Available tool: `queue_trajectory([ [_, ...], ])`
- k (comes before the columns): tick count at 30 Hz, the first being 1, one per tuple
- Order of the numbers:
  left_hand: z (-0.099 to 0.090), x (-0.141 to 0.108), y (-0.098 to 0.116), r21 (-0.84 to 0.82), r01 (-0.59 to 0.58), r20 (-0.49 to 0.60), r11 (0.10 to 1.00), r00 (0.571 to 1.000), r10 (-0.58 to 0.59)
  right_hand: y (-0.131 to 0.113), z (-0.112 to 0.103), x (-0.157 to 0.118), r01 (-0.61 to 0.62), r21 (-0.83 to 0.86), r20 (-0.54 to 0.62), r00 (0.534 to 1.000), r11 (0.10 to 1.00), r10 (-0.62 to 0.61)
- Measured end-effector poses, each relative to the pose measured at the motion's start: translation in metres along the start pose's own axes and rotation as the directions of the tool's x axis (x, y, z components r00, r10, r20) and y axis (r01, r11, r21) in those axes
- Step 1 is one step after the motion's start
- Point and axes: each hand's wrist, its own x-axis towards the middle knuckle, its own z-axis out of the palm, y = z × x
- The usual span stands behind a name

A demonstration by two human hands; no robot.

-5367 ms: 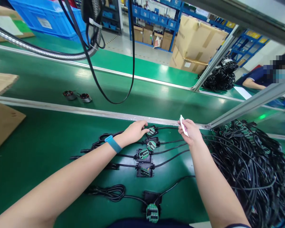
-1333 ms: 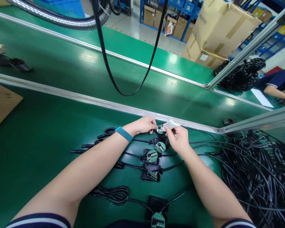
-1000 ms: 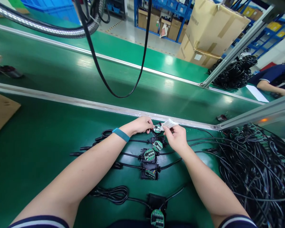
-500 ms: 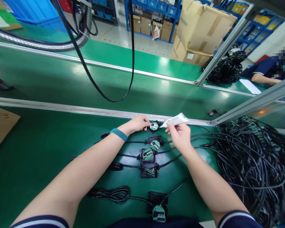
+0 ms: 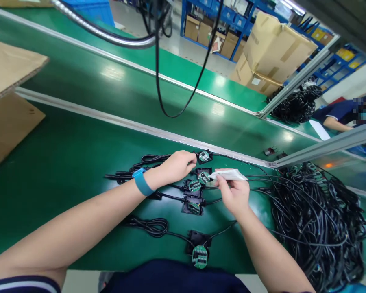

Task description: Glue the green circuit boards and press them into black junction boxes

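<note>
I note change since earlier frame: right hand (image 5: 235, 195), fingers closed around white tube (image 5: 231, 175), has shifted nozzle from farthest circuit board (image 5: 204, 156) to second-farthest circuit board (image 5: 203, 177). Left hand (image 5: 180, 166) is near farthest circuit board, thumb and fingertips close together; I cannot tell whether they grip anything. Both boards lie over black housings on green bench (image 5: 79, 162). Tube print illegible; white label (image 5: 256, 81) on lower carton (image 5: 267, 85) likewise.

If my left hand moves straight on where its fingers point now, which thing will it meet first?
Your left hand would probably meet the farthest black case first, the one with a round circuit board. The fingertips look very near it; depth is unclear.
</note>
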Motion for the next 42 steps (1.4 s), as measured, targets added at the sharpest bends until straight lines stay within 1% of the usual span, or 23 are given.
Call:
queue_trajectory([
  [2,0.005,-0.006,-0.003,-0.075,-0.041,0.075,0.996,0.996,0.047,-0.001,0.004,0.002,0.127,-0.090,0.057,0.991,0.988,-0.122],
  [3,0.008,-0.007,-0.005,-0.113,-0.049,0.094,0.992,0.994,0.060,-0.001,0.006,0.004,0.186,-0.124,0.082,0.981,0.975,-0.177],
  [5,0.014,-0.008,-0.010,-0.170,-0.057,0.092,0.984,0.993,0.073,-0.002,0.010,0.009,0.273,-0.178,0.135,0.959,0.945,-0.251],
  [7,0.021,-0.007,-0.014,-0.208,-0.048,0.069,0.977,0.996,0.064,-0.002,0.012,0.013,0.326,-0.230,0.186,0.940,0.917,-0.287],
  [11,0.027,-0.006,-0.018,-0.271,-0.043,0.040,0.962,0.998,0.056,-0.001,0.012,0.017,0.376,-0.286,0.250,0.917,0.881,-0.310],
  [16,0.027,-0.006,-0.019,-0.285,-0.062,0.033,0.957,0.997,0.074,-0.001,0.014,0.018,0.380,-0.292,0.272,0.913,0.878,-0.304],
  [22,0.028,-0.005,-0.021,-0.360,-0.053,0.003,0.931,0.998,0.058,-0.003,0.014,0.019,0.379,-0.335,0.296,0.912,0.862,-0.286],
  [29,0.027,-0.005,-0.021,-0.339,-0.057,0.003,0.939,0.998,0.062,-0.005,0.008,0.014,0.388,-0.344,0.292,0.910,0.855,-0.295],
  [33,0.028,-0.004,-0.021,-0.314,-0.054,0.021,0.948,0.998,0.063,-0.007,0.005,0.012,0.389,-0.359,0.277,0.912,0.848,-0.302],
  [36,0.029,-0.004,-0.022,-0.282,-0.048,0.037,0.958,0.997,0.060,-0.009,0.003,0.010,0.370,-0.356,0.264,0.921,0.858,-0.288],
  [39,0.030,-0.003,-0.023,-0.267,-0.058,0.036,0.962,0.997,0.070,-0.010,0.002,0.010,0.321,-0.342,0.229,0.940,0.883,-0.253],
  [42,0.030,-0.003,-0.023,-0.265,-0.074,0.024,0.961,0.996,0.083,-0.012,0.006,0.012,0.285,-0.322,0.195,0.953,0.903,-0.231],
])
